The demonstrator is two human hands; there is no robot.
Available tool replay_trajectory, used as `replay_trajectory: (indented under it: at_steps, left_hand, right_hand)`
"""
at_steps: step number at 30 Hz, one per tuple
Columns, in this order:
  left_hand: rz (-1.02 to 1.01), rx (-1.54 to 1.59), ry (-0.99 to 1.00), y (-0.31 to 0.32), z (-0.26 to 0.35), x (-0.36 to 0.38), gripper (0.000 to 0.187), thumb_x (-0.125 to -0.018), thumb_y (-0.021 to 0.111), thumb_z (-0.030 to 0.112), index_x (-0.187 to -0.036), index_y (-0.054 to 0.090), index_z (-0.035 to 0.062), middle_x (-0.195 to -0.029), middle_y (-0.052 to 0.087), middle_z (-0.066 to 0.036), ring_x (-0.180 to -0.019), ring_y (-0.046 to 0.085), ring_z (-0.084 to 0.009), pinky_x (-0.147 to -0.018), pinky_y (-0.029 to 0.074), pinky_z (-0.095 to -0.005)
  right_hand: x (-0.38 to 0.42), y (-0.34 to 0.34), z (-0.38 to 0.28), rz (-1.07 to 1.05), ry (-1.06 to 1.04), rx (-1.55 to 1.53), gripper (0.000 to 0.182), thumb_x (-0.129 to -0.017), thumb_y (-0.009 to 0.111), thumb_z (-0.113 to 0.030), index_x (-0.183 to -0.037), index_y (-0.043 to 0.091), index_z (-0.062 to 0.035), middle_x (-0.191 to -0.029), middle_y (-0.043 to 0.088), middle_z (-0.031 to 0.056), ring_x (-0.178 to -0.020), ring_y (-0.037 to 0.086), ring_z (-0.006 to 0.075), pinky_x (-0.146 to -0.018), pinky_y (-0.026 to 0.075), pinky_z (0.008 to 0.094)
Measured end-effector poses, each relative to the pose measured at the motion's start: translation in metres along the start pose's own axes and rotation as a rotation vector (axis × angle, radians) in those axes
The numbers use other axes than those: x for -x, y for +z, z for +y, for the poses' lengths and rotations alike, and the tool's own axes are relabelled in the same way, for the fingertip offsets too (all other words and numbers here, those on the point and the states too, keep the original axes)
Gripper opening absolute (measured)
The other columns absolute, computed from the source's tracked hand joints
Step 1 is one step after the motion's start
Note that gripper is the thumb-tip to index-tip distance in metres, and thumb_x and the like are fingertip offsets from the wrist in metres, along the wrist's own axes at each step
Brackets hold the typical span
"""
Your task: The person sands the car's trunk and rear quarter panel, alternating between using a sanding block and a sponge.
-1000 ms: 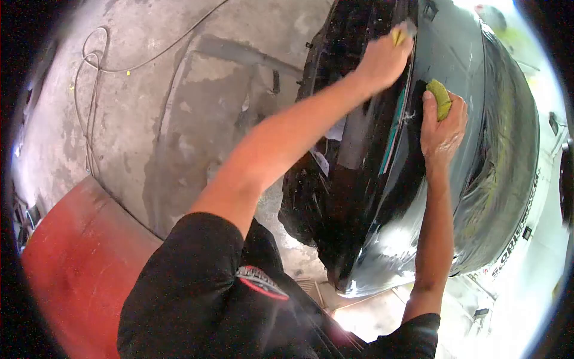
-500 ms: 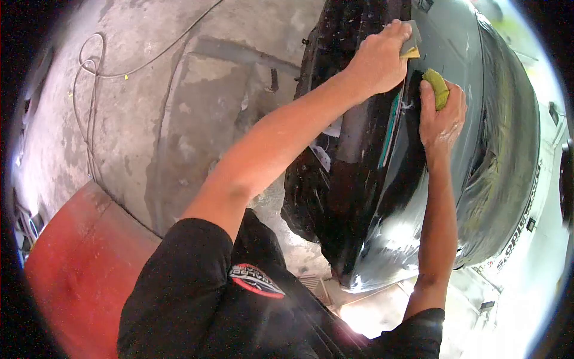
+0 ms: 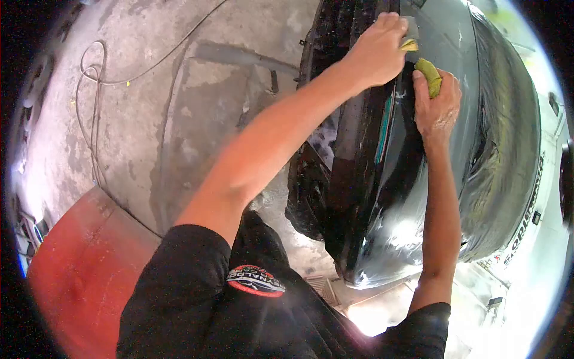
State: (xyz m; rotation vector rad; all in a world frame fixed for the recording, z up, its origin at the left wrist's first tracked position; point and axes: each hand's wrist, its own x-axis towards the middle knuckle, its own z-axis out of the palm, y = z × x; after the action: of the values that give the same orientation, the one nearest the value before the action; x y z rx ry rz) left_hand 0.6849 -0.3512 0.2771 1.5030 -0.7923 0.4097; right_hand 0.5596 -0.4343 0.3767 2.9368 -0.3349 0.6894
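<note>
My left hand (image 3: 382, 51) is closed on a folded piece of sandpaper (image 3: 411, 30), grey on one face and yellow on the other. It presses this near the edge of a wet, dark grey car panel (image 3: 445, 39). Just below and to the right, my right hand (image 3: 439, 110) grips a yellow-green sponge (image 3: 429, 78) between thumb and fingers, over the same panel. A green and white strip (image 3: 384, 128) shows along the panel's edge below my left hand.
Clear plastic sheeting (image 3: 505, 131) wraps the car to the right. Black plastic (image 3: 308, 185) hangs along its left side. A red panel (image 3: 89, 257) stands at lower left. A thin hose (image 3: 95, 125) lies looped on the concrete floor (image 3: 197, 107).
Both hands have shifted slightly up and to the left in view, still holding the sandpaper and the sponge. The view itself has moved a little.
</note>
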Motion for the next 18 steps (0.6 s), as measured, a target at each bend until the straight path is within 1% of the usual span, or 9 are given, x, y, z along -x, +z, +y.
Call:
replay_trajectory:
  at_steps: [2, 4, 5, 7, 9, 11, 13, 16, 18]
  left_hand:
    - [-0.062, 0.276, -0.26, -0.038, 0.043, 0.042, 0.05, -0.098, 0.053, 0.008, -0.146, 0.046, -0.0039, -0.151, 0.045, -0.028, -0.143, 0.042, -0.0406, -0.122, 0.032, -0.0421]
    - [-0.225, 0.442, -0.543, -0.06, 0.096, 0.123, 0.059, -0.102, 0.047, 0.009, -0.157, 0.028, -0.002, -0.162, 0.031, -0.025, -0.152, 0.029, -0.0352, -0.126, 0.021, -0.0392]
    - [-0.331, 0.464, -0.593, -0.072, 0.117, 0.165, 0.065, -0.1, 0.047, 0.005, -0.159, 0.022, -0.0014, -0.167, 0.021, -0.024, -0.156, 0.018, -0.0348, -0.128, 0.013, -0.0398]
    - [-0.435, 0.388, -0.564, -0.087, 0.152, 0.23, 0.066, -0.102, 0.049, 0.013, -0.161, 0.022, -0.0013, -0.167, 0.018, -0.025, -0.157, 0.013, -0.0382, -0.127, 0.012, -0.0497]
    - [-0.44, 0.307, -0.513, -0.076, 0.133, 0.226, 0.067, -0.1, 0.05, 0.012, -0.16, 0.022, -0.0011, -0.167, 0.018, -0.026, -0.157, 0.012, -0.039, -0.126, 0.013, -0.051]
    - [-0.236, 0.221, -0.449, -0.045, 0.07, 0.165, 0.06, -0.1, 0.051, 0.012, -0.156, 0.033, -0.0025, -0.162, 0.029, -0.027, -0.154, 0.023, -0.0402, -0.125, 0.019, -0.05]
    - [-0.169, 0.311, -0.533, -0.015, -0.001, 0.09, 0.052, -0.1, 0.053, 0.013, -0.148, 0.044, -0.0039, -0.154, 0.043, -0.027, -0.148, 0.035, -0.041, -0.122, 0.028, -0.0479]
    - [-0.19, 0.253, -0.591, -0.016, -0.012, 0.07, 0.05, -0.101, 0.052, 0.008, -0.15, 0.045, 0.0058, -0.157, 0.044, -0.018, -0.146, 0.042, -0.0327, -0.12, 0.035, -0.0412]
    - [-0.117, 0.256, -0.47, -0.032, 0.027, 0.139, 0.049, -0.1, 0.05, 0.004, -0.149, 0.048, 0.0053, -0.156, 0.043, -0.021, -0.147, 0.04, -0.0351, -0.122, 0.032, -0.043]
  right_hand:
    - [0.001, -0.002, 0.0, 0.009, 0.017, 0.004, 0.039, -0.092, 0.072, -0.038, -0.11, 0.065, -0.0047, -0.104, 0.066, 0.0159, -0.101, 0.061, 0.0369, -0.092, 0.045, 0.0482]
    - [0.0, -0.001, -0.003, 0.005, 0.053, 0.013, 0.039, -0.092, 0.072, -0.039, -0.11, 0.065, -0.0049, -0.104, 0.066, 0.016, -0.101, 0.061, 0.0368, -0.092, 0.046, 0.0482]
    - [0.0, -0.001, -0.003, 0.01, 0.044, 0.014, 0.039, -0.092, 0.072, -0.039, -0.11, 0.065, -0.0049, -0.104, 0.066, 0.0162, -0.101, 0.061, 0.0368, -0.092, 0.046, 0.0482]
    - [-0.001, 0.001, -0.001, 0.018, 0.02, 0.023, 0.04, -0.092, 0.073, -0.039, -0.111, 0.065, -0.0049, -0.104, 0.066, 0.0167, -0.1, 0.061, 0.0368, -0.091, 0.046, 0.0481]
    - [-0.001, 0.002, -0.001, 0.017, 0.024, 0.01, 0.041, -0.092, 0.073, -0.04, -0.111, 0.065, -0.0048, -0.104, 0.066, 0.017, -0.1, 0.061, 0.0371, -0.092, 0.046, 0.048]
    - [-0.001, 0.003, 0.001, 0.015, 0.032, 0.012, 0.041, -0.091, 0.073, -0.04, -0.111, 0.065, -0.0047, -0.105, 0.066, 0.0172, -0.099, 0.061, 0.0372, -0.091, 0.046, 0.0479]
    - [0.0, 0.005, 0.0, 0.021, 0.035, 0.024, 0.041, -0.091, 0.073, -0.04, -0.111, 0.065, -0.0046, -0.104, 0.066, 0.0173, -0.099, 0.061, 0.0373, -0.091, 0.046, 0.0477]
    - [0.0, 0.004, 0.003, 0.023, 0.0, 0.011, 0.041, -0.092, 0.073, -0.04, -0.111, 0.065, -0.0045, -0.104, 0.066, 0.0173, -0.098, 0.061, 0.0375, -0.09, 0.046, 0.0477]
    - [-0.001, 0.003, 0.003, 0.027, 0.0, 0.021, 0.042, -0.092, 0.073, -0.041, -0.111, 0.065, -0.0044, -0.104, 0.066, 0.0173, -0.097, 0.061, 0.0377, -0.09, 0.047, 0.0479]
